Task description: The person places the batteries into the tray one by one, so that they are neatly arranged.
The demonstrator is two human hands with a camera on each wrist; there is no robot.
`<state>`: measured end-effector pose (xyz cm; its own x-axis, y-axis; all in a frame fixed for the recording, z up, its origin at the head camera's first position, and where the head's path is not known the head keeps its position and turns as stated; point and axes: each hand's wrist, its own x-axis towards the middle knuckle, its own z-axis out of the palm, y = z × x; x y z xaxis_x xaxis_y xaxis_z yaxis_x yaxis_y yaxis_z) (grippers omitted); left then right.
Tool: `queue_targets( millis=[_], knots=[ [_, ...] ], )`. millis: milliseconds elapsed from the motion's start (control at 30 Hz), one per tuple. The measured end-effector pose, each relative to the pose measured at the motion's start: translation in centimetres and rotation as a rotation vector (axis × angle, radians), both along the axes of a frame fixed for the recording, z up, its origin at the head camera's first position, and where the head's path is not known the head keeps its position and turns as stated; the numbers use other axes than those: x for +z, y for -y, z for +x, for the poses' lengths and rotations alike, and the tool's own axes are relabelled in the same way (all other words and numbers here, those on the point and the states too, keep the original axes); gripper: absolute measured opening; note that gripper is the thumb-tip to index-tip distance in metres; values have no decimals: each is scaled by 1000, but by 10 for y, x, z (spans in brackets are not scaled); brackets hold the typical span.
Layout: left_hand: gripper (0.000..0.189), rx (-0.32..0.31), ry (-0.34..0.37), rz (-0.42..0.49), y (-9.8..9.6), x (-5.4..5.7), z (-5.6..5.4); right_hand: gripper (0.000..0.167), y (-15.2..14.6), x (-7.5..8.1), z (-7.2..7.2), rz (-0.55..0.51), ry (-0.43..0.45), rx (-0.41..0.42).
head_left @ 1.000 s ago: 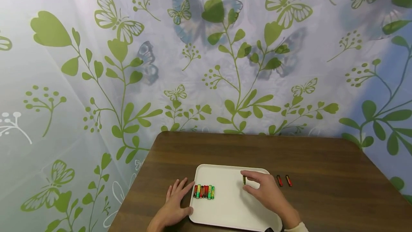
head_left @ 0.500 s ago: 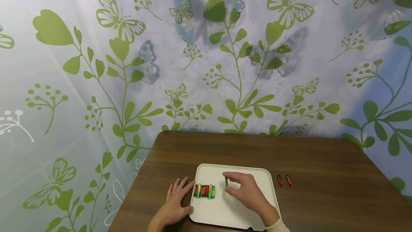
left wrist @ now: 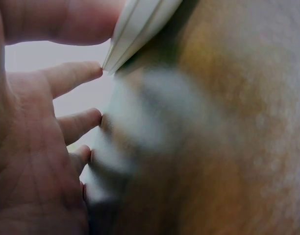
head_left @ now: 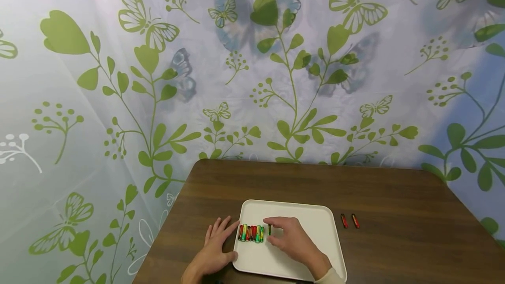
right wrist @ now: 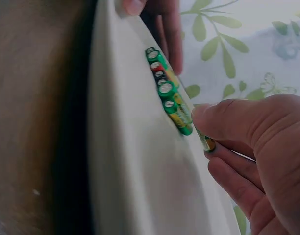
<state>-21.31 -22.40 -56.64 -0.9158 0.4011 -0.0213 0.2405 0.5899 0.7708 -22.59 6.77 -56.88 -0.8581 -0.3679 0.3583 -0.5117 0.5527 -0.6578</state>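
Observation:
My right hand (head_left: 293,240) pinches a small battery (head_left: 270,229) between thumb and fingers, over the white tray (head_left: 252,261). Just to its left lies a row of several batteries (head_left: 251,233), green, red and black, side by side against the tray's left side. In the right wrist view the pinched battery (right wrist: 207,141) shows gold and green below the thumb, close to the green battery (right wrist: 178,117) that ends the row. My left hand (head_left: 213,249) rests with spread fingers at the tray's left edge, its thumb and index finger at the rim (left wrist: 135,29) in the left wrist view.
Two red and black batteries, one on the left (head_left: 344,221) and one on the right (head_left: 355,221), lie on the brown wooden table (head_left: 394,240), right of the tray. A curtain (head_left: 236,78) printed with leaves and butterflies hangs behind the table.
My right hand has moved left across the tray with the pinched battery, up beside the row. The left hand has stayed at the tray's edge.

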Motion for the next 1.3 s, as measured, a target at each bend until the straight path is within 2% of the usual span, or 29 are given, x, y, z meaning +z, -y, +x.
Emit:
queue_targets(
  millis=[233, 333, 700, 900, 1067, 1300],
  knots=[
    [90, -2, -8, 0, 0, 1, 1, 40, 7, -2, 0, 113, -37, 5],
    [90, -3, -10, 0, 0, 0, 1, 41, 9, -3, 0, 131, -54, 6],
    [90, -6, -1, 10, 0, 2, 2, 42, 14, -8, 2, 132, -72, 2],
    [90, -6, 2, 1, 0, 1, 0, 42, 15, -10, 1, 118, -128, -1],
    [90, -9, -5, 1, 0, 0, 0, 45, 13, -10, 1, 116, -120, -12],
    [90, -13, -13, 5, 0, -1, 0, 46, 5, -4, 0, 45, -80, -72]
  ],
)
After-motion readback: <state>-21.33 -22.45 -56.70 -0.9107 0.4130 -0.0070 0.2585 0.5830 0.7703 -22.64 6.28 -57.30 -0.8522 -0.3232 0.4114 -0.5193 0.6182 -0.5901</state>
